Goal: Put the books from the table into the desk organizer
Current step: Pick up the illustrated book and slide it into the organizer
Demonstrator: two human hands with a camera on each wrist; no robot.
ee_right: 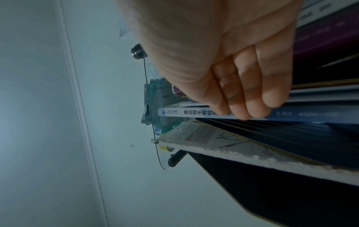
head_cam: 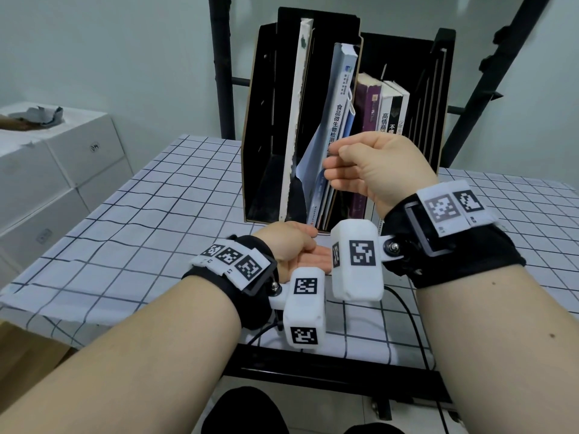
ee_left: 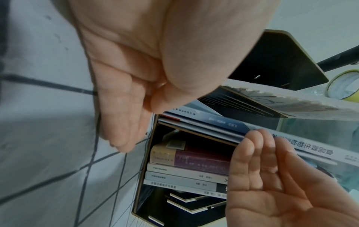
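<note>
A black desk organizer point(head_cam: 261, 136) stands upright on the checked tablecloth point(head_cam: 141, 214). A thin white book point(head_cam: 300, 89) leans in its left slot. A pale blue book point(head_cam: 340, 98) with a printed spine stands in the second slot, and a purple book point(head_cam: 371, 104) and white ones fill the third. My right hand point(head_cam: 333, 162) is raised in front of the blue book, its fingertips point(ee_right: 242, 113) touching the blue book's spine point(ee_right: 174, 112). My left hand point(head_cam: 319, 249) lies low at the organizer's front base, fingers point(ee_left: 124, 138) straight, holding nothing.
Stacked white boxes point(head_cam: 47, 158) stand left of the table. A black metal frame point(head_cam: 219, 73) rises behind the organizer. Black cables point(head_cam: 407, 308) run over the table's near edge. A roll of yellow tape point(ee_left: 343, 86) shows past the organizer in the left wrist view.
</note>
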